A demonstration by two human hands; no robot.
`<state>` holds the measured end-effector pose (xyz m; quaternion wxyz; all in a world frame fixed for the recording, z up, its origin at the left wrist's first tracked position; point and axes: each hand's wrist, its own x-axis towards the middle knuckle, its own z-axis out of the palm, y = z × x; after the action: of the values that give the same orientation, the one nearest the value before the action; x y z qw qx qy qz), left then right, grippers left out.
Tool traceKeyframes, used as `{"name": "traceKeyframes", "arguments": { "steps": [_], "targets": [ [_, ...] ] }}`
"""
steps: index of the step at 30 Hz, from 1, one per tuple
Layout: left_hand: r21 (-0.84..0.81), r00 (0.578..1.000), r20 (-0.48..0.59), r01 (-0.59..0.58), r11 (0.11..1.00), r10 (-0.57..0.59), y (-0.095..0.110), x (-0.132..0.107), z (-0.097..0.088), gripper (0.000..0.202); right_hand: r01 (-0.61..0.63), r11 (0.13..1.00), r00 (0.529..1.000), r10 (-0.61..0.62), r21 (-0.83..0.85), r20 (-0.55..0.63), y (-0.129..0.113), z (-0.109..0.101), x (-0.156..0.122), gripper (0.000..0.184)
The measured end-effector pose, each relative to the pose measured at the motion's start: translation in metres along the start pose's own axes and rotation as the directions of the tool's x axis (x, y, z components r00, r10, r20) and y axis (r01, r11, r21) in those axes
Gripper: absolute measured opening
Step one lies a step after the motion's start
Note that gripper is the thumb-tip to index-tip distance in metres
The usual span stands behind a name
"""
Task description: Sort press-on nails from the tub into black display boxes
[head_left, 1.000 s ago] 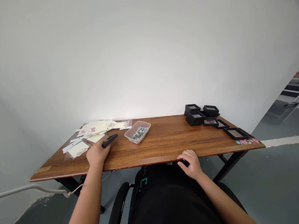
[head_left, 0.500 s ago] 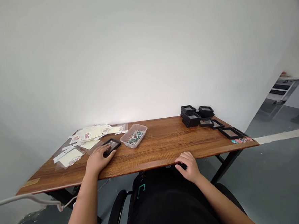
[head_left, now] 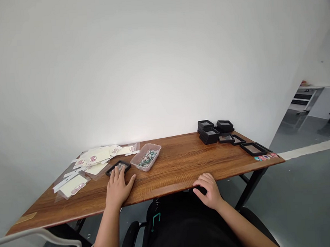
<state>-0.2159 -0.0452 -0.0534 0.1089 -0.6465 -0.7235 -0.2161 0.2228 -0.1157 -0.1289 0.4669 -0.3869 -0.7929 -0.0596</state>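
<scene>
My left hand [head_left: 117, 189] lies flat on the table with its fingers spread. The fingertips reach over the near side of a small black frame [head_left: 125, 164], which has a clear window and small pale items inside. Beside the frame stands a clear plastic tub [head_left: 134, 162] of small teal, white and pink pieces. At the front edge of the wooden table rests my right hand [head_left: 208, 191], fingers loosely bent, thumb apart, with nothing visible in it.
White cards in clear sleeves [head_left: 96, 157] lie spread at the left. Stacked black frames [head_left: 209, 135] stand at the back right, with a larger flat frame [head_left: 251, 149] nearer and round coloured stickers [head_left: 266, 157] at the table edge. A white cable [head_left: 43, 235] crosses the lower left.
My left hand has drawn back toward me and turned straighter, so more of the black frame shows. My right hand stays at the table edge. The view has shifted slightly.
</scene>
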Motion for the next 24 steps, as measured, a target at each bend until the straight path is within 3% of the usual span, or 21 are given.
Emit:
{"name": "traceKeyframes", "arguments": {
  "steps": [8,14,19,24],
  "targets": [
    [0.063,0.993,-0.078,0.091,0.994,-0.086,0.016,-0.006,0.002,0.054,-0.131,0.991,0.991,0.131,0.037,0.012,-0.004,0.009,-0.001,0.031],
    [0.102,0.995,-0.071,0.078,0.992,-0.071,0.033,-0.015,0.007,0.055,-0.265,0.956,0.959,0.246,0.129,0.142,0.003,-0.003,0.015,0.032],
    [0.105,0.997,-0.006,0.071,0.992,-0.071,0.034,-0.015,0.007,0.055,-0.337,0.92,0.938,0.309,0.201,0.158,0.032,-0.047,0.025,0.034],
    [0.087,0.992,0.071,0.1,0.991,-0.106,0.025,-0.004,0.005,0.054,-0.402,0.904,0.912,0.409,0.147,-0.023,0.085,-0.116,0.028,0.036]
  ]
}}
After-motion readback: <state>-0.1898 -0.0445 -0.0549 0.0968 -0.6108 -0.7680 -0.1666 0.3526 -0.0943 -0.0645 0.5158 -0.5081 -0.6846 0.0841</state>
